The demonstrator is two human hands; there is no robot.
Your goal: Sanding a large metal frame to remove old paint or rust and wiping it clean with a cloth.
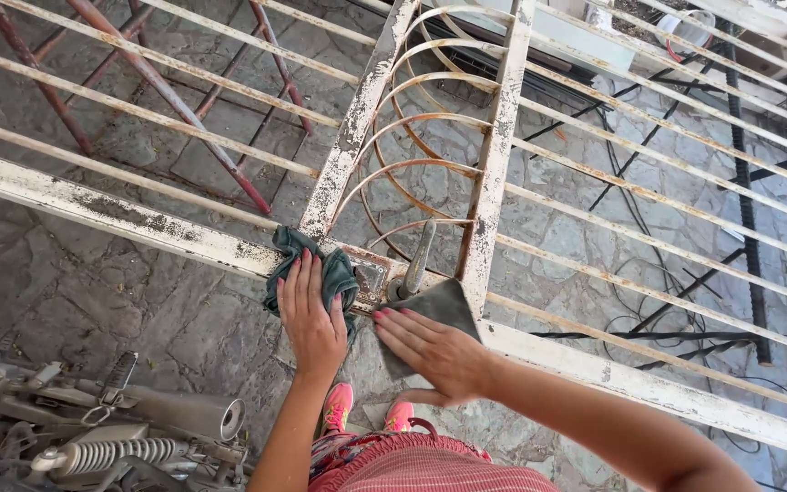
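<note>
left hand (311, 319) on green rag (295, 260) | motorcycle (93, 428) beside | cables (658, 273) beyond gate (494, 164)

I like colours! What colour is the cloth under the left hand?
Dark teal green cloth, under the left hand; head view.

Rusty, flaking white-painted metal gate (503, 164); soft green cloth (295, 248); matt grey sandpaper sheet (444, 305); rough stone paving (120, 301) lower left.

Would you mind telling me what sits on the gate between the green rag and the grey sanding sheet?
In the head view, a rusty lock plate and the gate's handle lie between the green rag and the grey sheet.
</note>
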